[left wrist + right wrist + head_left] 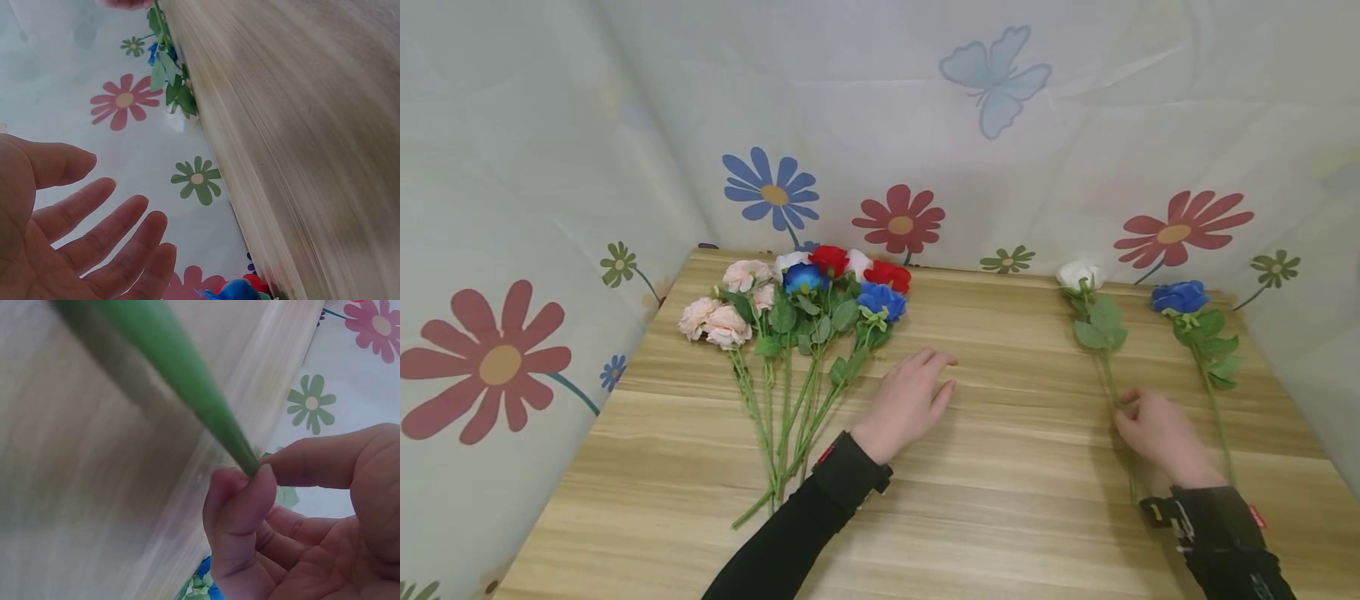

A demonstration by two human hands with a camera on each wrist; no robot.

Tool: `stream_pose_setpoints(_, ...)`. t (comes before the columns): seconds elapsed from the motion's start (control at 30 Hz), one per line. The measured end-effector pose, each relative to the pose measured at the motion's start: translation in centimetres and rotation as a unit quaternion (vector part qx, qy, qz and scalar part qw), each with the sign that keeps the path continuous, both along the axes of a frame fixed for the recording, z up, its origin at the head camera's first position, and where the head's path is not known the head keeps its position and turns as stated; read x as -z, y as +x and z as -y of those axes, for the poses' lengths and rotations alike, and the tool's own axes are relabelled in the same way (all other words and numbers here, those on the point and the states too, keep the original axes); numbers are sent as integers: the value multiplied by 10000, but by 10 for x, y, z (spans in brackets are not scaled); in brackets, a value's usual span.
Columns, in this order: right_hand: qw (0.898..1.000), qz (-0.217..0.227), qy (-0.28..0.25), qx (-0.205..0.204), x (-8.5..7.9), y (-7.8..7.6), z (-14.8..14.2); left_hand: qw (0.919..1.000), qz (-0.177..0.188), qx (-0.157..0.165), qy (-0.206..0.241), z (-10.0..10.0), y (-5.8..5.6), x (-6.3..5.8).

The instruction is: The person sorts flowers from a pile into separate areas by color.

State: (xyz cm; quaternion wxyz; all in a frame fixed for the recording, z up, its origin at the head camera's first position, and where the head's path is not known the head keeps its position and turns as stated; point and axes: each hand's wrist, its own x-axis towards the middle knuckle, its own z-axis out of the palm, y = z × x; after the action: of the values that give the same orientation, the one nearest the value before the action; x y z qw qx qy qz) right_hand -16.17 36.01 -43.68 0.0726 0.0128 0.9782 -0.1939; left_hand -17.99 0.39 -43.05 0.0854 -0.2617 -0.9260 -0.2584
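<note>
My right hand [1165, 433] pinches the green stem [187, 381] of a white artificial rose [1080, 275] between thumb and fingertips. The rose lies toward the back right, its bloom at the far table edge. Just right of it a blue rose [1180, 297] lies on the table, its stem passing beside my right hand. My left hand [904, 404] hovers over the middle of the table with fingers loosely extended and nothing in them, as the left wrist view also shows. To its left lies a bunch of flowers [820, 325] in pink, white, red and blue, stems crossing near the front.
The wooden table [1000, 500] carries all the flowers. A pale curtain [865, 108] printed with flowers and a butterfly hangs behind the far edge and at both sides. Pale pink blooms [727, 327] sit at the left of the bunch.
</note>
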Motion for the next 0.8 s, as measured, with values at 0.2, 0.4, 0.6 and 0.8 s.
stream_pose_setpoints(0.2,9994,327,-59,65,4,2,-13,10000,0,3,17,1,0,1)
stream_pose_setpoints(0.4,9997,207,80,64,2,12,-28,10000,26,0,20,1,-1,2)
stream_pose_setpoints(0.6,9996,208,166,129,-1,15,-30,10000,48,18,-1,1,-2,3)
stream_pose_setpoints(0.8,9996,60,268,16,-1,12,-26,10000,19,10,42,3,-2,3)
